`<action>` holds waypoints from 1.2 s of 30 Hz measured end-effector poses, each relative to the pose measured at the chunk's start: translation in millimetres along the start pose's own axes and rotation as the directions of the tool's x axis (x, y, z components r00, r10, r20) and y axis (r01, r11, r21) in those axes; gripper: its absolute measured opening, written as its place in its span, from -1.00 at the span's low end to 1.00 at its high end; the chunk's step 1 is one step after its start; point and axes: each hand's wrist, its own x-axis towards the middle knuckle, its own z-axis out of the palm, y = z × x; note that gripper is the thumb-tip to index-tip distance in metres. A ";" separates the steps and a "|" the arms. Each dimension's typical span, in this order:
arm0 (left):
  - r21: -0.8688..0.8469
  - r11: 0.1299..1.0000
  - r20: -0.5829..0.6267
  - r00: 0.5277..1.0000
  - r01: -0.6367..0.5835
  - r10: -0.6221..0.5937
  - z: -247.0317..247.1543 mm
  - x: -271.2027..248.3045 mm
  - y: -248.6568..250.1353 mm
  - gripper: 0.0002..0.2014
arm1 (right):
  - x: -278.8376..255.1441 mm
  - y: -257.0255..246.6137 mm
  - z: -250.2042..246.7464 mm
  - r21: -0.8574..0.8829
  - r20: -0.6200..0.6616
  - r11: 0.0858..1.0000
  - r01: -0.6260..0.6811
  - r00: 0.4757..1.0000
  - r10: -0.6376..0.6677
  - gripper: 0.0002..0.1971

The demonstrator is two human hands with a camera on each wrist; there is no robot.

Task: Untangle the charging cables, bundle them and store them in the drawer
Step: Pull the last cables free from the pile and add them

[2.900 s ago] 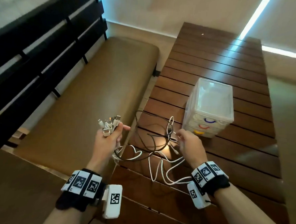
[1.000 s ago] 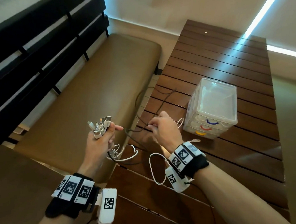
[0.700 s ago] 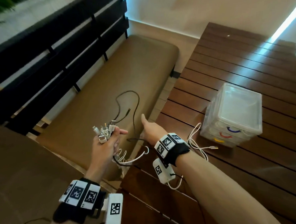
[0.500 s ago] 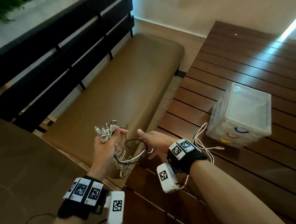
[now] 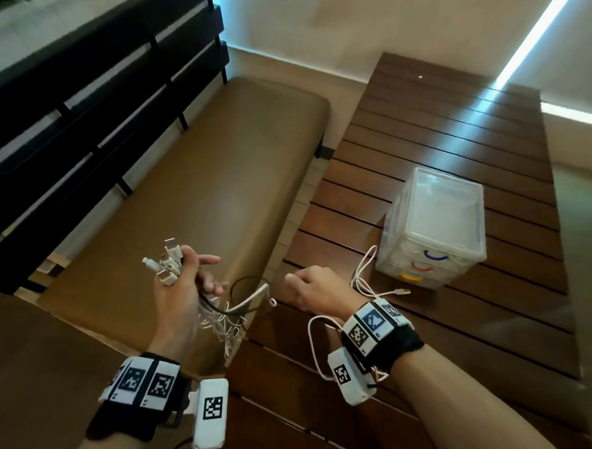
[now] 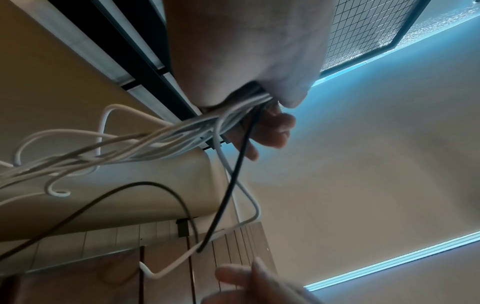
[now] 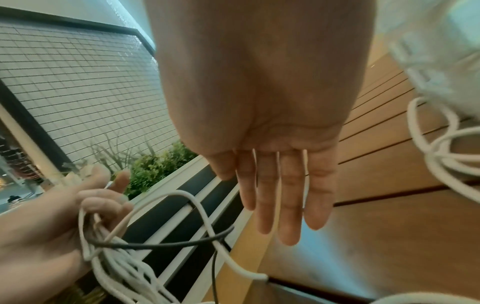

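The left hand (image 5: 181, 294) is gripping the cable bunch (image 5: 226, 318), fingers curled round it, plugs sticking out at 11 o'clock, loops dangling at 5. The right hand (image 5: 313, 288) is hanging at 3 o'clock of that, fingers straight, holding nothing. One white cable (image 5: 365, 279) is lying on the table (image 5: 464, 130) by the drawer box (image 5: 435, 228).

The table (image 5: 446, 136) stands right of the bench (image 5: 193, 191), with a railing (image 5: 89, 93) along the bench's left. The drawer box (image 5: 435, 228) sits on the table, well beyond the right hand (image 5: 315, 289). A loose cable (image 5: 363, 279) lies on the table between that hand and the box. The left hand (image 5: 181, 287) holds the cable bundle (image 5: 224, 316) over the gap between bench and table, left of the right hand, the plugs (image 5: 165, 265) above its fingers (image 5: 207, 261).
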 end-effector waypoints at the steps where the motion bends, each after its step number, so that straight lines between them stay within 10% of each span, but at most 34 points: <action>1: -0.018 1.000 -0.009 1.000 0.007 -0.007 3.8 2.1 0.4 -0.54 | -4.5 8.6 -4.8 -0.021 -0.043 1.000 0.001 0.999 -0.001 -0.68; 9: 0.065 0.997 0.027 0.999 -0.031 0.029 32.1 13.8 -5.0 -0.56 | -52.3 97.0 -63.0 -0.104 -0.429 0.959 -0.264 0.882 0.196 -0.73; 14: 0.121 0.990 0.149 0.987 -0.074 0.056 51.6 8.7 -11.5 -0.60 | -58.2 148.2 -53.3 -0.350 -0.276 0.851 -0.391 0.911 0.305 -0.56; 18: 0.200 0.975 0.217 0.975 -0.097 0.052 51.6 8.6 -17.7 -0.56 | -68.2 157.3 -45.7 -0.433 -0.361 0.828 -0.358 0.910 0.204 -0.85; 25: 0.224 0.971 0.240 0.970 -0.086 0.031 51.9 2.1 -19.0 -0.60 | -102.5 126.3 -81.4 -0.280 -0.462 0.908 -0.311 0.873 0.157 -0.82; 33: 0.202 0.970 0.303 0.950 -0.137 0.072 51.7 -9.3 -4.1 -0.57 | -149.1 33.9 -137.6 0.055 -0.851 0.959 0.277 0.515 -0.100 -0.94; 36: 0.203 0.967 0.324 0.942 -0.155 0.083 50.6 -14.3 0.1 -0.57 | -144.3 -0.9 -134.5 0.086 -0.869 0.879 0.469 0.466 -0.164 -0.98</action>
